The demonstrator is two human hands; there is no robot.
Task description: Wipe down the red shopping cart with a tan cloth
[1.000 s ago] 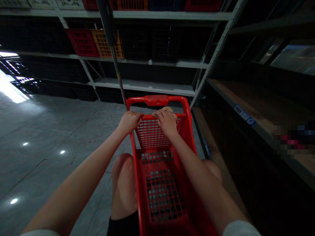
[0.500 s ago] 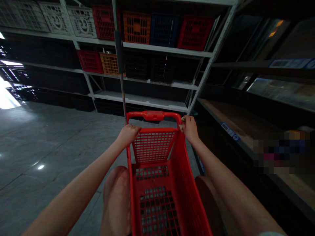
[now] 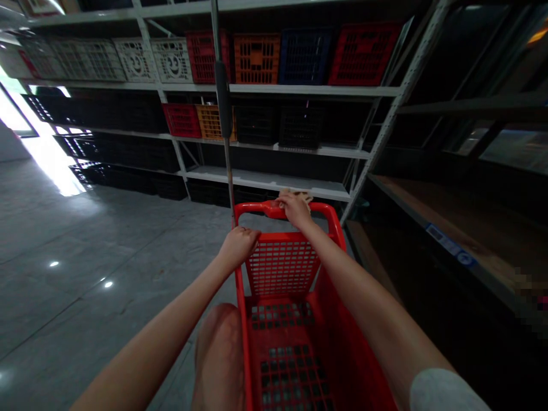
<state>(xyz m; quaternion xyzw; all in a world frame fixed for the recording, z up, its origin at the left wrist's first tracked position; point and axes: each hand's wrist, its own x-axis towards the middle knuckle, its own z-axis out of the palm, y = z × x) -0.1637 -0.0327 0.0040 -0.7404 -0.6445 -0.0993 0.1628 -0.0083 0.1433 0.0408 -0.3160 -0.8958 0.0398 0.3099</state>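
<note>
Through my head camera, my left hand point(image 3: 238, 248) curls over the top of the mesh wall of the red shopping trolley point(image 3: 283, 267) at lower centre. My right hand point(image 3: 295, 209) closes on its handle point(image 3: 257, 209), with a crumpled tan item point(image 3: 300, 196) just beyond. Steel shelving point(image 3: 314, 90) with plastic crates point(image 3: 257, 59) fills the upper frame.

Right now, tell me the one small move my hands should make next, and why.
Probably slide your left hand up onto the red trolley handle, level with your right hand. The left hand sits lower, at the top of the mesh wall, while the right lies on the handle, over a crumpled tan item.
</note>
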